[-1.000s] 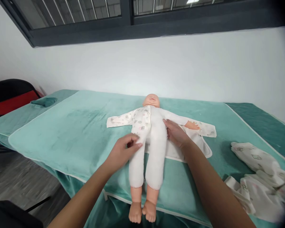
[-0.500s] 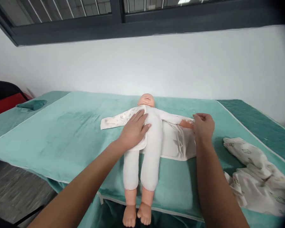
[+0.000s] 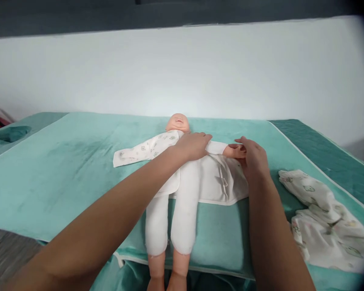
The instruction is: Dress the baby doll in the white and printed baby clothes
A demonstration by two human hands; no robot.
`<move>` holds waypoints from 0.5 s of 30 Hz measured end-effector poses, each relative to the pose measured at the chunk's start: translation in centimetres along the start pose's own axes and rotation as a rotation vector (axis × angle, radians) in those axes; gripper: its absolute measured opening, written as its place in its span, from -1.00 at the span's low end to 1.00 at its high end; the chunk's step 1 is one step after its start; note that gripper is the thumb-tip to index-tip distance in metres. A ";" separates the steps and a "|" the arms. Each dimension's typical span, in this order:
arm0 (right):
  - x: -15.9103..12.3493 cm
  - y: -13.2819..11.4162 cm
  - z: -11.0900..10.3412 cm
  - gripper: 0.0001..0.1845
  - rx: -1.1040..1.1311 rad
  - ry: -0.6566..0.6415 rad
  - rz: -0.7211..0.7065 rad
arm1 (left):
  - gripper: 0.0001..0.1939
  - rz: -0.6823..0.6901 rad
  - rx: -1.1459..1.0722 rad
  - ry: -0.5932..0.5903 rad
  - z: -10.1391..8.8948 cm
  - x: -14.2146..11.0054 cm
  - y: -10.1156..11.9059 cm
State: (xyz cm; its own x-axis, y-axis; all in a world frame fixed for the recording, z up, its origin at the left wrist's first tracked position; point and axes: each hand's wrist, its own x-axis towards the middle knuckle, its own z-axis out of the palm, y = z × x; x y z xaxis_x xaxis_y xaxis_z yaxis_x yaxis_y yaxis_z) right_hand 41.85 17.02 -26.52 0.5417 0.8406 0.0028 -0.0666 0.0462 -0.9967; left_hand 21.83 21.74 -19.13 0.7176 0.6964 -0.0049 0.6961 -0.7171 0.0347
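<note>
A baby doll (image 3: pixel 186 190) with a white cloth body lies on its back, head away from me. A white printed baby shirt (image 3: pixel 145 148) covers the arm on the left, its sleeve reaching past the doll's hand. The shirt's other half (image 3: pixel 221 182) lies spread under the doll on the right, and that arm is out of the sleeve. My left hand (image 3: pixel 195 145) is curled over the doll's upper arm near the shoulder, fingertips partly hidden. My right hand (image 3: pixel 252 155) holds the doll's hand (image 3: pixel 236 151) between thumb and fingers.
A crumpled white printed baby garment (image 3: pixel 327 222) lies at the right. A green plush cover (image 3: pixel 63 169) is spread over the table. Beyond it stands a white wall (image 3: pixel 170 72), with a dark window frame above. The doll's feet overhang the near edge.
My left hand has moved from the doll's chest up and right onto its upper arm. My right hand has closed around the doll's hand. The view has tilted down and shifted right.
</note>
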 end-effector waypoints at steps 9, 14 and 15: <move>0.7 0.4 -0.5 -0.91 0.439 -0.043 0.136 | -0.69 0.157 0.189 -0.045 -0.2 2.0 0.1; 1.2 1.3 -1.4 -0.87 -0.067 0.083 -0.061 | -0.71 0.147 0.203 0.057 -1.0 0.9 -0.9; 1.3 1.6 -1.5 -0.88 -0.254 0.066 -0.106 | -0.70 0.142 0.203 0.067 -1.1 0.8 -1.0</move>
State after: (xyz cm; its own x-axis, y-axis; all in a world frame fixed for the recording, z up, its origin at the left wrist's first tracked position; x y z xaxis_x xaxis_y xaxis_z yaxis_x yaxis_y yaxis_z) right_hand 43.69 17.36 -28.24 0.5885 0.8009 0.1110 0.2011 -0.0120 -0.9795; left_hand 21.68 22.99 -18.04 0.8105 0.5834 0.0522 0.5828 -0.7943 -0.1713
